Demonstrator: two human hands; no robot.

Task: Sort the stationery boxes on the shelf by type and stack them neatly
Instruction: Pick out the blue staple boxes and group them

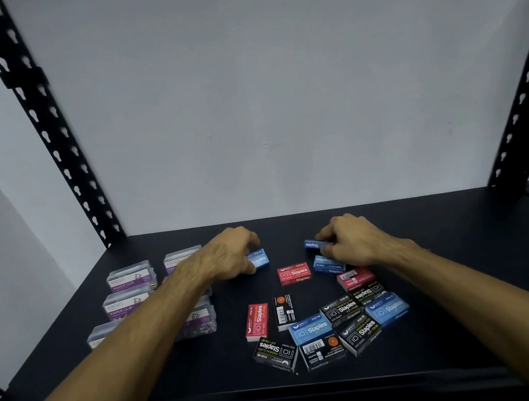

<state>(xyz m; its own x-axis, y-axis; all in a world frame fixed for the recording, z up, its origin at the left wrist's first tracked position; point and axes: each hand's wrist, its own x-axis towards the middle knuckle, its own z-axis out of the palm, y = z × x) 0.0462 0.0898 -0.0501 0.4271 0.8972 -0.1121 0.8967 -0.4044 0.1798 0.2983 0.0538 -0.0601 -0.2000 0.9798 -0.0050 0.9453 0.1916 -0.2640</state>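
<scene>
Both arms reach straight out over the black shelf (167, 382), palms down. The left hand (230, 254) curls its fingers around a light blue staple box (260, 259), pinching it at the box's left end while it sits on the shelf surface. The right hand (352, 238) grips a darker blue staple box (313, 244) by its long edge, tilted up on its side, just above another blue box (327, 265) lying flat.

Between the hands sits a red staple box (294, 274), small, rectangular, printed cardboard. Nearer the front edge, a loose scatter of red, black and blue staple boxes (328, 329) lies at mixed angles, several touching.

To the left, partly under the left forearm, clear plastic paper clip boxes (128, 280) with purple labels stand grouped in rows. The shelf is matte black, framed by perforated black metal uprights (48, 137) against a plain pale wall.
</scene>
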